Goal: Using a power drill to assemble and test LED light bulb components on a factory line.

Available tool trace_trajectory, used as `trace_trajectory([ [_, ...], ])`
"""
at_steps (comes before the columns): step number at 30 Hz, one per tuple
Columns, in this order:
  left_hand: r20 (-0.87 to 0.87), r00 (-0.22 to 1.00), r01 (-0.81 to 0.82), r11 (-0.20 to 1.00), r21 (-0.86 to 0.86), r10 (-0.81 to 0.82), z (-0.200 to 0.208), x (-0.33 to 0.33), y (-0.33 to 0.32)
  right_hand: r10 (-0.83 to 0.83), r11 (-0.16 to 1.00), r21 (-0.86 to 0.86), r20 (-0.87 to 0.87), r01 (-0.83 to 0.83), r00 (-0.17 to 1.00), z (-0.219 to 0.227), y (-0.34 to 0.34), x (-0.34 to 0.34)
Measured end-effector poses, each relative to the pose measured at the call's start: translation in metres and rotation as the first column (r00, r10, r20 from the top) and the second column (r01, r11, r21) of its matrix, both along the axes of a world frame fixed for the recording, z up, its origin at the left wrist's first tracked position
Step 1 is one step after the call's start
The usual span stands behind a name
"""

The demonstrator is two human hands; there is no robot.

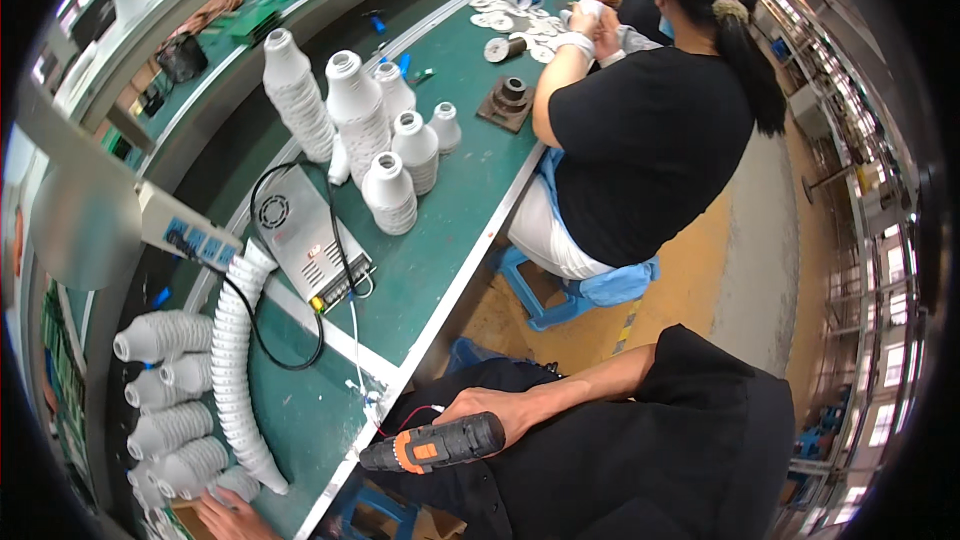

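My right hand (500, 410) is closed around a black and orange cordless drill (425, 450), held over my lap by the bench's front edge. A thin red wire runs beside the drill. At the lower left, my left hand (232, 518) lies with fingers stretched out against the nearest stack of white bulb-shaped plastic housings (238, 483). A brown cardboard edge (190, 517) shows beside its fingers. Several more nested stacks of housings (170, 427) lie on their sides beyond that hand. A long curved row of nested white rings (232, 370) lies to their right.
A metal power supply (308, 240) with cables sits on the green bench (450, 230), near a power strip (190, 230). Upright housing stacks (358, 105) stand farther back. A co-worker in black (640, 150) sits at the right on a blue stool (545, 305), handling a white part.
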State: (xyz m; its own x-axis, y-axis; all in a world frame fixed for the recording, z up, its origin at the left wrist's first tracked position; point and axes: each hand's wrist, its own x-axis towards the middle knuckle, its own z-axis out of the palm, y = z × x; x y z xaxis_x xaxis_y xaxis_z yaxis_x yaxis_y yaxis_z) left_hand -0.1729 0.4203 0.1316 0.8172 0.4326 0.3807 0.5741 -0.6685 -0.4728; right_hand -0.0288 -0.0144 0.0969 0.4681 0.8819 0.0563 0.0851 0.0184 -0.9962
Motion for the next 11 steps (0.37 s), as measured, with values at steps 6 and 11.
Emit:
trace_trajectory([
  [6,0.111,0.993,0.035,0.997,-0.073,-0.027,-0.055,0.011,-0.08,0.048,0.998,-0.029,0.012,-0.048,0.999,0.004,0.001,0.012],
  [11,0.212,0.967,-0.073,0.952,-0.298,0.141,-0.085,0.02,-0.073,0.034,0.999,-0.035,-0.02,-0.034,0.999,0.005,-0.003,0.014],
])
